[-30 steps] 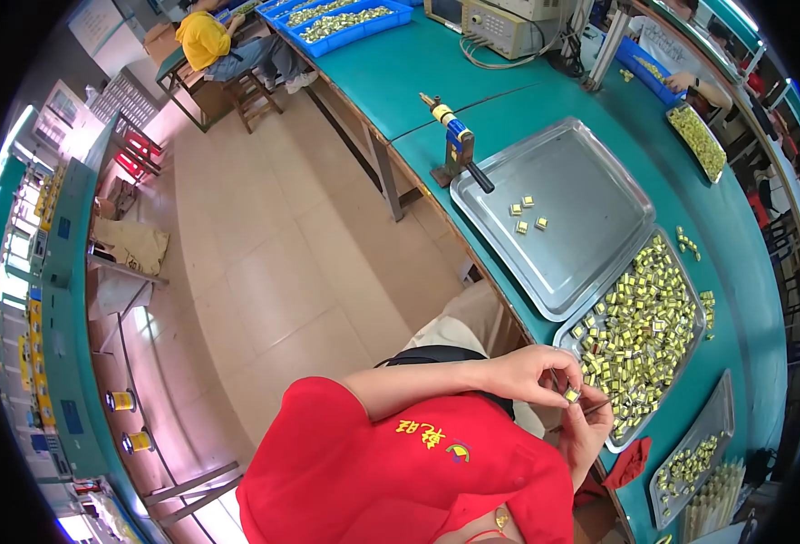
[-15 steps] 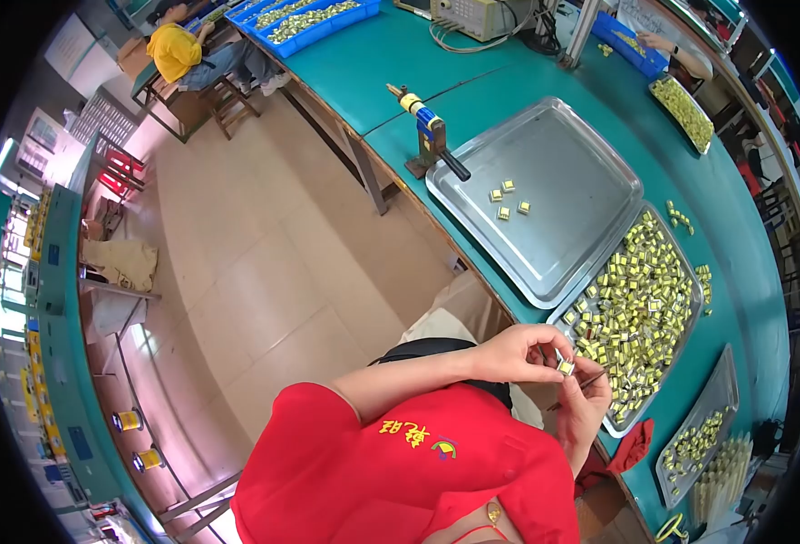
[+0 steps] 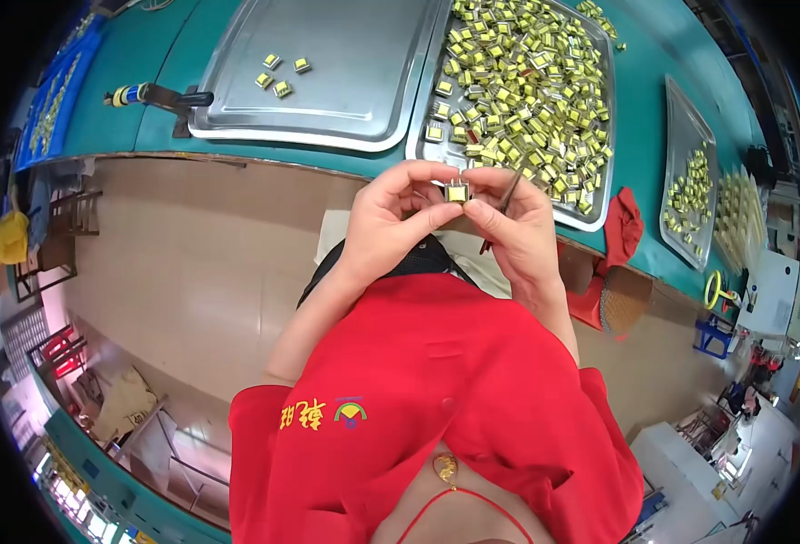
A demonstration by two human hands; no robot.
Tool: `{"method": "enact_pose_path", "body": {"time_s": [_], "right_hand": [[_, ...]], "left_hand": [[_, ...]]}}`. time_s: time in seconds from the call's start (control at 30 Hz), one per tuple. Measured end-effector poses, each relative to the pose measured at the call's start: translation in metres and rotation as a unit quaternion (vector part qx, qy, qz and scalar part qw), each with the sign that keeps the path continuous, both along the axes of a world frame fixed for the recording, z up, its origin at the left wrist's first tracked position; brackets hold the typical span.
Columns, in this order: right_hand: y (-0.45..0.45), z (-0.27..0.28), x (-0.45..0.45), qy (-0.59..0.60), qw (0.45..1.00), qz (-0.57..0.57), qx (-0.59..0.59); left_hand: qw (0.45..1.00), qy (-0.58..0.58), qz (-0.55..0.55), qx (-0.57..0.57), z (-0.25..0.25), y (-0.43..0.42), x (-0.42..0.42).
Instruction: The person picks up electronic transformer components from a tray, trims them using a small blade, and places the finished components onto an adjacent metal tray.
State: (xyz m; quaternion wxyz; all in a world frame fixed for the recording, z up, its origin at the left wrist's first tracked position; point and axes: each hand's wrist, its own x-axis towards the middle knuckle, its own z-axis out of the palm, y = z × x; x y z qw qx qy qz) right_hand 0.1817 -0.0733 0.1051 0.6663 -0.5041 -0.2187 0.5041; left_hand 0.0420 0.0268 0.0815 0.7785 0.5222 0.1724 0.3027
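Note:
Between the fingertips of both hands is a small yellow component [image 3: 457, 192] with metal pins pointing up. My left hand [image 3: 398, 216] pinches its left side with thumb and index finger. My right hand [image 3: 514, 222] touches its right side with thumb and index finger, and also holds thin dark tweezers [image 3: 501, 207] that slant across the palm. Just beyond my hands is a metal tray [image 3: 415, 136] heaped with many similar yellow components [image 3: 531, 100]. To its left, a larger metal tray [image 3: 327, 86] carries several loose components [image 3: 282, 88].
A clamp-like tool with a black handle [image 3: 178, 98] stands at the left tray's edge. Blue bins [image 3: 55, 100] lie far left. Right of the full tray are a red cloth [image 3: 624, 227], a smaller tray [image 3: 676, 118] of components, and a yellow ring [image 3: 712, 289].
The view has swung round to face the bench, so the trays now appear straight ahead. Both hands have come together around the component, whose pins now point up.

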Motion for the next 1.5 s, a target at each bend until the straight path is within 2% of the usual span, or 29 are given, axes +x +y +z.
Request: {"method": "enact_pose_path", "body": {"time_s": [0.67, 0.83, 0.9, 0.97, 1.0, 1.1, 1.33, 1.47, 1.5], "right_hand": [[0.005, -0.004, 0.002, 0.011, 1.000, 0.021, -0.004], [0.003, -0.002, 0.001, 0.011, 0.999, 0.029, -0.020], [0.001, 0.002, -0.001, -0.022, 0.998, 0.009, -0.067], [-0.001, -0.002, 0.000, -0.046, 0.995, 0.004, -0.088], [0.002, -0.005, -0.002, -0.030, 0.999, -0.008, -0.043], [0.001, -0.012, 0.004, -0.025, 1.000, 0.000, -0.018], [0.006, -0.012, 0.004, -0.040, 0.999, 0.020, 0.016], [0.008, -0.012, 0.004, -0.060, 0.997, 0.004, -0.044], [0.008, -0.013, 0.006, -0.032, 0.999, 0.026, -0.002]], "left_hand": [[1.000, 0.009, 0.001, 0.010, -0.004, 0.006, -0.004], [1.000, -0.015, 0.007, -0.003, -0.008, 0.003, -0.002], [0.999, -0.019, 0.000, -0.037, -0.009, -0.002, -0.002], [1.000, -0.014, -0.015, -0.022, -0.013, 0.000, -0.004], [0.999, -0.009, -0.028, -0.040, -0.008, 0.002, -0.005], [0.999, -0.019, -0.009, 0.040, -0.005, 0.004, -0.005], [0.999, -0.041, -0.001, 0.029, -0.006, 0.002, -0.008], [0.998, -0.010, 0.035, 0.047, -0.005, 0.003, -0.006], [0.993, 0.026, 0.059, 0.103, -0.001, 0.004, -0.005]]}}
